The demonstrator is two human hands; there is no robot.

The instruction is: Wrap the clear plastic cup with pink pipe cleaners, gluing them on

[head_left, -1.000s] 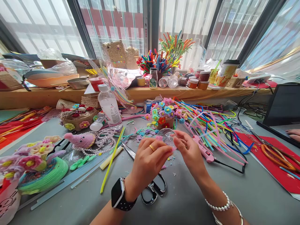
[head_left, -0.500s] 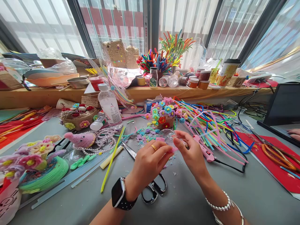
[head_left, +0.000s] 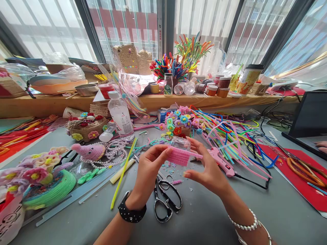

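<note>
Several close rows made up the pink band (head_left: 177, 157) on the near side of a clear container (head_left: 181, 142); I couldn't tell whether it ran all the way round. I had both up in the air over the middle of the worktop (head_left: 204, 217). My left hand (head_left: 150, 166) pinched the band's left end narrowly, while my right hand (head_left: 212, 170) stood wide, thumb well away from the fingers, beside the loose tail (head_left: 196, 154). As I judged it, the pinch had to stay firm and the tail lightly taut, so each row lay flush without crushing the thin wall. Below lay black-handled scissors (head_left: 163, 207), towards the near edge; a pink glue gun (head_left: 224, 166) lay to the right, its tip best kept off my fingers, and loose fuzzy stems (head_left: 232, 136) spread towards the far edge.
</note>
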